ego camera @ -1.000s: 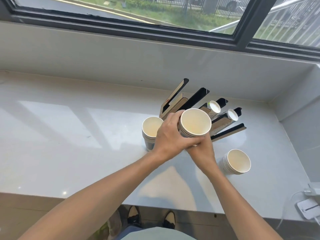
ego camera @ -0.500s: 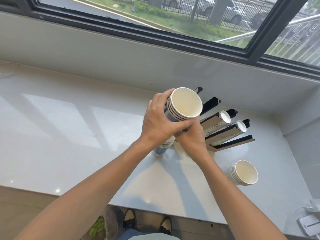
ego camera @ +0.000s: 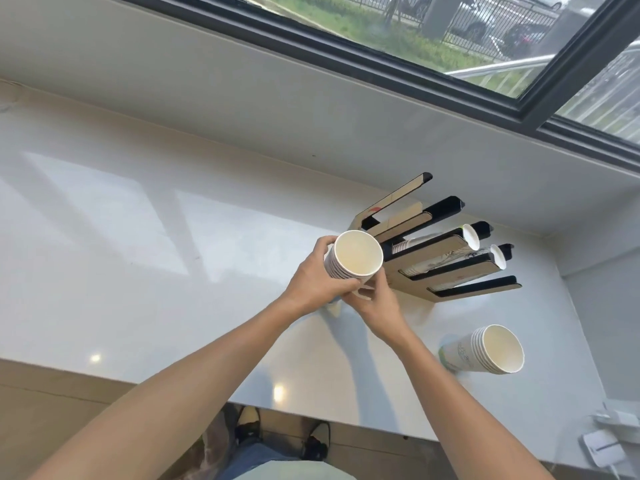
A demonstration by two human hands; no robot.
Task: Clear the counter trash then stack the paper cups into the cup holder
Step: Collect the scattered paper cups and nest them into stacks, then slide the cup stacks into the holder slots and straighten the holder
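Your left hand and right hand are clasped together around the cup stack, held above the worktop beside the cup holder; it's probably light and crushable, so grip its walls low, gently.

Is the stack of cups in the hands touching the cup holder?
Cannot tell. In the head view the held stack overlaps the near end of the cup holder, so no gap or contact shows plainly. Left hand and right hand both grip it.
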